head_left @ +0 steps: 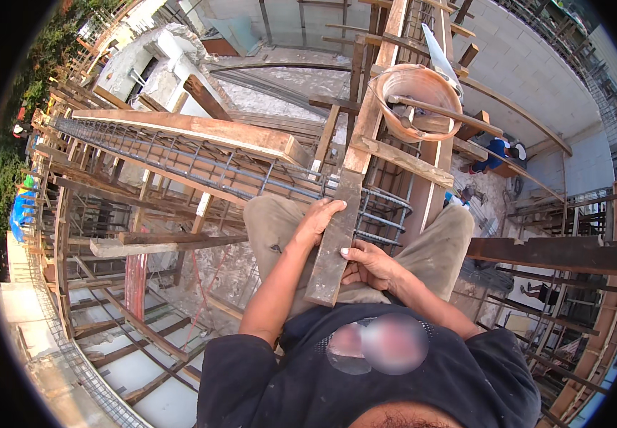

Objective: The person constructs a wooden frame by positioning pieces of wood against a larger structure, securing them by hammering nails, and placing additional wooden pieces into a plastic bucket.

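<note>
A short dark wooden board (335,250) lies lengthwise in front of me, between my knees. My left hand (317,221) grips its left edge, thumb on the upper face and the other fingers out of sight. Lower on the opposite edge, my right hand (372,265) pinches the board between its thumb and curled fingers. The board's far end meets a long pale timber (374,118). Just beyond my hands, a steel rebar cage (383,217) runs in a wooden beam form.
An orange-brown bucket (428,82) with tools inside sits on the timbers ahead, beside a saw blade (438,51). A cross plank (408,162) spans them. Far below right, a person in blue (492,155) bends down. Open timber framing (158,342) drops away at left.
</note>
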Tool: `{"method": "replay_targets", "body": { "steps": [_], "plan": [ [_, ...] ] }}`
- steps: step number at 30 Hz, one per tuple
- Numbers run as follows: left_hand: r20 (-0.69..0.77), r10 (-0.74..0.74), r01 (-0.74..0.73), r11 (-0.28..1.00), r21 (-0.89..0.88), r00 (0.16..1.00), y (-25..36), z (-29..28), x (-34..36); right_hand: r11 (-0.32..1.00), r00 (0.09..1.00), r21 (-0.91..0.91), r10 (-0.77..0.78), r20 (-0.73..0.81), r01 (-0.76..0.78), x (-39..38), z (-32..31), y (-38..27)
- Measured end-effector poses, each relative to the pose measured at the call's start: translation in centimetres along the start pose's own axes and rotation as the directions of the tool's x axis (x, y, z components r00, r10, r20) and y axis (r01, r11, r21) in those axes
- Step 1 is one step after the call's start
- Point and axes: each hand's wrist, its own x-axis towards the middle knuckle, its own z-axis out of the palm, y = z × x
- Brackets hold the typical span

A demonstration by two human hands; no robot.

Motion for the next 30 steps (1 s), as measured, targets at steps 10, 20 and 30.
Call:
{"method": "replay_targets", "body": {
  "steps": [10, 20, 30],
  "plan": [
    [0.009, -0.013, 0.013, 1.000, -0.012, 1.000, 0.7, 0.4, 0.8, 0.999, 1.000, 0.029, -0.012, -0.002, 0.012, 0.8, -0.9, -0.4],
    [-0.013, -0.025, 0.024, 1.000, -0.008, 1.000, 0.4, 0.0, 0.9, 0.999, 1.000, 0.045, -0.008, -0.002, 0.008, 1.0, -0.7, -0.3],
    [-0.050, -0.048, 0.051, 0.997, 0.056, 0.998, 1.3, 0.3, 0.9, 0.999, 0.999, 0.049, -0.025, 0.030, 0.023, 1.1, -0.4, -0.9]
  ]
}}
